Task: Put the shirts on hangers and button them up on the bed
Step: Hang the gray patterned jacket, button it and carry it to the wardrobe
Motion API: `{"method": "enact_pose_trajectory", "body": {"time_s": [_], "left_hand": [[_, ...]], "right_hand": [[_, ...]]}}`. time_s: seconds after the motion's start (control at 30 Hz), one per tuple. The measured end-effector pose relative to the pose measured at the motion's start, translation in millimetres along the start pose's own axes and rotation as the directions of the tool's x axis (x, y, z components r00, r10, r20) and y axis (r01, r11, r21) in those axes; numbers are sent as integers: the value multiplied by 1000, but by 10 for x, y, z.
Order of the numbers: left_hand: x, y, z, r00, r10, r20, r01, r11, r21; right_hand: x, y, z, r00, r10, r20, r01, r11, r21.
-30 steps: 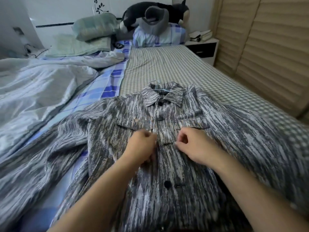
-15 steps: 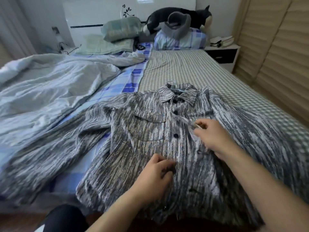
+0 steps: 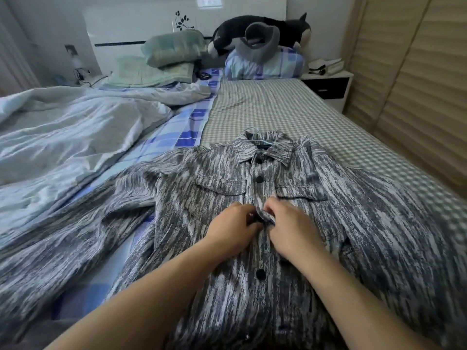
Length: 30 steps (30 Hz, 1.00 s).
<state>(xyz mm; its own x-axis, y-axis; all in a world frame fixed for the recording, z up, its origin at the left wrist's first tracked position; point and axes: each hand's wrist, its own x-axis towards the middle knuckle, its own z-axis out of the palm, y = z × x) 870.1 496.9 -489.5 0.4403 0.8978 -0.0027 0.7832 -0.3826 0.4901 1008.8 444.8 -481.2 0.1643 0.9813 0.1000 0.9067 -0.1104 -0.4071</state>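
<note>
A grey streaked shirt (image 3: pixel 353 223) lies front-up on the bed (image 3: pixel 278 109), collar away from me and sleeves spread to both sides. Dark buttons run down its placket; two near the collar look fastened, and another (image 3: pixel 260 274) shows below my hands. A thin light-blue hanger hook (image 3: pixel 252 129) peeks out above the collar. My left hand (image 3: pixel 232 231) and my right hand (image 3: pixel 290 228) meet at the placket between the chest pockets, fingers curled, pinching a raised fold of the shirt's front edge. The button under my fingers is hidden.
A rumpled pale duvet (image 3: pixel 63 142) covers the bed's left half. Pillows (image 3: pixel 174 46), a plush cat (image 3: pixel 265 29) and a grey neck pillow (image 3: pixel 260 44) sit by the headboard. A nightstand (image 3: pixel 328 84) stands at the far right beside slatted wardrobe doors (image 3: pixel 417 84).
Half a second ago my left hand was lower on the placket and my right hand higher to the right; both have come together at mid-chest and pinch the placket.
</note>
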Motion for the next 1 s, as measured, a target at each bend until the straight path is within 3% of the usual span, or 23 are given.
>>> {"method": "enact_pose_trajectory", "body": {"time_s": [0.1, 0.2, 0.37, 0.47, 0.6, 0.7, 0.77, 1.0], "left_hand": [[22, -103, -20, 999, 29, 20, -27, 996, -90], [4, -126, -30, 1000, -26, 5, 26, 952, -304], [12, 77, 141, 991, -52, -124, 35, 989, -141], [14, 47, 97, 994, -63, -85, 35, 955, -294], [-16, -14, 18, 992, -124, -19, 98, 859, -502], [18, -48, 87, 980, -197, -4, 154, 775, -613], [38, -55, 137, 971, -237, 23, 190, 713, -675], [-33, -22, 204, 961, -275, 14, 188, 618, -763]], "right_hand": [[60, 35, -53, 996, 3, 88, -9, 998, 70], [97, 31, -115, 995, 55, 88, -80, 945, 317], [189, 21, -159, 988, 136, 78, -156, 905, 395], [199, 64, -253, 956, 268, 123, -294, 853, 431], [240, 122, -334, 939, 321, 121, -343, 867, 360], [272, -2, -233, 928, 277, 250, -344, 894, 288], [270, -61, -183, 926, 270, 264, -340, 901, 269], [258, -82, -170, 925, 268, 270, -339, 903, 263]]}}
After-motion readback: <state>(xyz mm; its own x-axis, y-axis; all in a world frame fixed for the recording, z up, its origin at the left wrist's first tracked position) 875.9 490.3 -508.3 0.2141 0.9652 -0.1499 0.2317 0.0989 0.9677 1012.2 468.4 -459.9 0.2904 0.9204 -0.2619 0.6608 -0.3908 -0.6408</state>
